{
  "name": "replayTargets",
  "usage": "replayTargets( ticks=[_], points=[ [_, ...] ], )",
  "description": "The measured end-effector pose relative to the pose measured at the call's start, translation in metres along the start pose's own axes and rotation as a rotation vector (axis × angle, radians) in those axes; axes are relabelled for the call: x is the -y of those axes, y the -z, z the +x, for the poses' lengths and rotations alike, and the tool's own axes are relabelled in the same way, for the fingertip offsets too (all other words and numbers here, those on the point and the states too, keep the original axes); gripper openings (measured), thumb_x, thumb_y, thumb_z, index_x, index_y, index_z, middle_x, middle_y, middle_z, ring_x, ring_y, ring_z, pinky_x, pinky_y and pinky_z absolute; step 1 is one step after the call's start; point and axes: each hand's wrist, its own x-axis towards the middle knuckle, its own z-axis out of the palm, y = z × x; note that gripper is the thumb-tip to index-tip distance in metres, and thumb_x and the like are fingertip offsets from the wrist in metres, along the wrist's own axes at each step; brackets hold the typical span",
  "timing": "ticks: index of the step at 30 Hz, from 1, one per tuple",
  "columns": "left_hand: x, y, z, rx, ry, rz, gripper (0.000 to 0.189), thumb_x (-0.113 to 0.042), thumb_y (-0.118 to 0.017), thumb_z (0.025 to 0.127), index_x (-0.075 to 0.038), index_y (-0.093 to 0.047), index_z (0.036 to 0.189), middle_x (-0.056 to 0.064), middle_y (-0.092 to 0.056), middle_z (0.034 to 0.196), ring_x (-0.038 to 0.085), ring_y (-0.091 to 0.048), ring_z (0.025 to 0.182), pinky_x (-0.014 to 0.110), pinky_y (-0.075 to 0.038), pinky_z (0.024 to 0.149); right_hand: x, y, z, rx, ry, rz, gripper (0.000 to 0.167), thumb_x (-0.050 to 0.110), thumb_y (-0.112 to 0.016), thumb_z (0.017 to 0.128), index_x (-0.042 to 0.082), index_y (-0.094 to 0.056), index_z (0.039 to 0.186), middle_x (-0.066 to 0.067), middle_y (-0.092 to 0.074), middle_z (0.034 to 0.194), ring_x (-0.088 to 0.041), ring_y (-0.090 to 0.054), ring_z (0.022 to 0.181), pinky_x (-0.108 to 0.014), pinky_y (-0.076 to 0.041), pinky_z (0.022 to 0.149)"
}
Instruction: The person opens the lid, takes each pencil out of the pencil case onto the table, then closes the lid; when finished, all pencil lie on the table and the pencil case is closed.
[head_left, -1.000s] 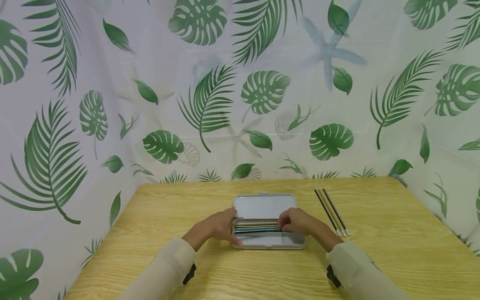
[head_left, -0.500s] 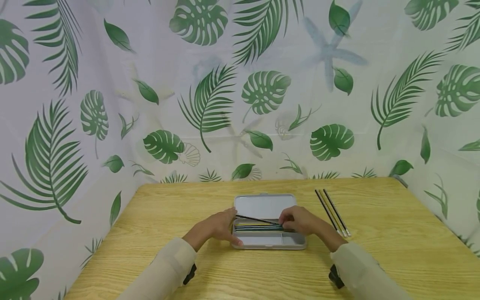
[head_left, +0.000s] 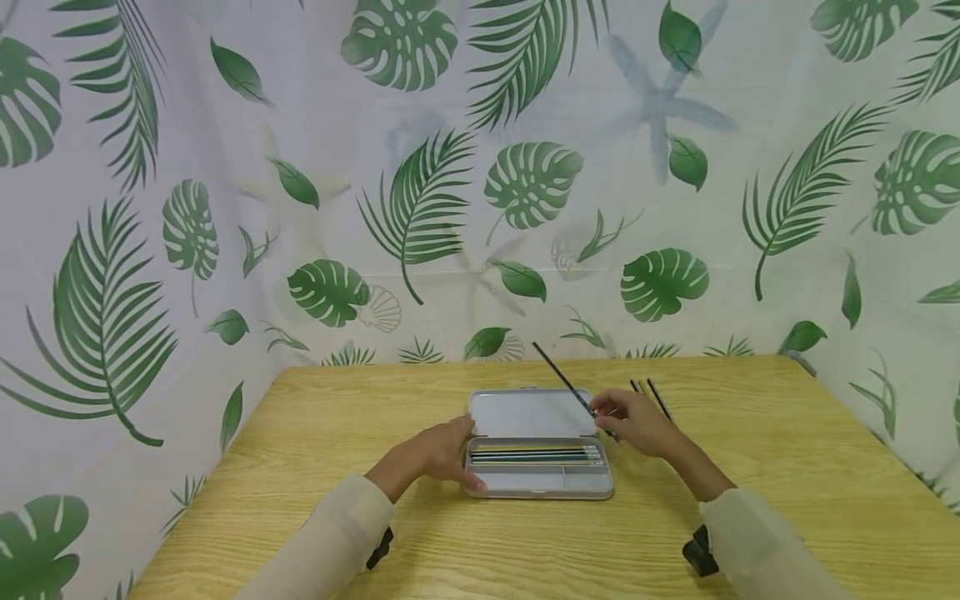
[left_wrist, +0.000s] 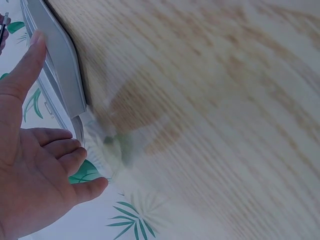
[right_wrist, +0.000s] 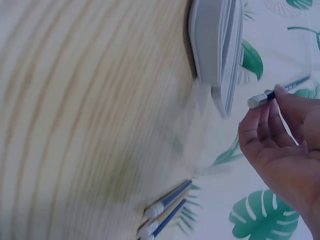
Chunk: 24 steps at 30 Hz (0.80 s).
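Note:
A black pencil (head_left: 562, 377) with a white eraser end is pinched in my right hand (head_left: 637, 423), lifted above the right end of the pencil case and tilted up to the left. In the right wrist view its eraser end (right_wrist: 257, 101) sticks out past the thumb and fingertips. The grey pencil case (head_left: 538, 495) lies with its lid (head_left: 525, 412) folded back. Several pencils (head_left: 532, 455) lie side by side in its long rear compartment. My left hand (head_left: 438, 454) rests at the case's left end, thumb (left_wrist: 35, 55) on the front rim and fingers extended behind.
To the right on the wooden table (head_left: 360, 542), three loose pencils (right_wrist: 167, 207) lie together, partly hidden behind my right hand in the head view. A leaf-printed cloth (head_left: 450, 183) hangs behind the table.
My right hand has lifted the black pencil out of the case and carried it up and to the right. The left hand has stayed at the case's left end.

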Motion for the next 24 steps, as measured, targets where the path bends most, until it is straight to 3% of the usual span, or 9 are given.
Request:
replayTargets(
  ticks=[5,8,17,21,24],
  points=[
    [-0.001,0.0,0.0,-0.003,0.003,0.003,0.11,-0.051,-0.08,0.069,-0.002,-0.024,0.149,0.014,-0.025,0.156,0.028,-0.029,0.143,0.04,-0.029,0.116,-0.005,0.014,-0.009,-0.085,-0.077,0.015,0.029,0.011,-0.056,0.096,-0.005,-0.056,0.12,-0.022,-0.062,0.107,-0.026,-0.064,0.088,-0.033,-0.057,0.066],
    [-0.001,0.0,-0.001,-0.002,0.001,0.001,0.111,-0.051,-0.08,0.069,-0.001,-0.023,0.15,0.015,-0.024,0.157,0.028,-0.028,0.144,0.04,-0.029,0.117,-0.007,0.023,-0.016,-0.098,-0.127,0.02,0.032,0.011,-0.055,0.096,-0.007,-0.054,0.123,-0.023,-0.06,0.108,-0.022,-0.063,0.084,-0.034,-0.057,0.067],
    [-0.001,0.002,-0.002,0.007,-0.006,-0.002,0.111,-0.052,-0.079,0.07,-0.001,-0.021,0.15,0.015,-0.022,0.157,0.028,-0.025,0.145,0.041,-0.027,0.118,-0.028,0.055,-0.036,-0.033,-0.309,0.144,0.042,0.011,-0.053,0.097,-0.015,-0.044,0.13,-0.03,-0.056,0.113,-0.018,-0.062,0.082,-0.036,-0.058,0.069],
    [-0.001,0.002,-0.002,0.012,-0.006,-0.001,0.111,-0.052,-0.079,0.07,-0.001,-0.021,0.15,0.015,-0.021,0.157,0.028,-0.024,0.145,0.041,-0.027,0.118,-0.039,0.066,-0.043,-0.032,-0.383,0.132,0.044,0.011,-0.054,0.096,-0.017,-0.044,0.128,-0.031,-0.059,0.112,-0.014,-0.064,0.081,-0.036,-0.059,0.072],
    [-0.001,0.002,-0.003,0.01,-0.008,0.001,0.112,-0.052,-0.079,0.07,-0.001,-0.021,0.15,0.016,-0.021,0.157,0.029,-0.025,0.145,0.041,-0.027,0.118,-0.045,0.071,-0.048,-0.039,-0.431,0.097,0.042,0.01,-0.056,0.094,-0.017,-0.048,0.124,-0.024,-0.064,0.101,-0.012,-0.063,0.073,-0.033,-0.059,0.066]
  ],
)
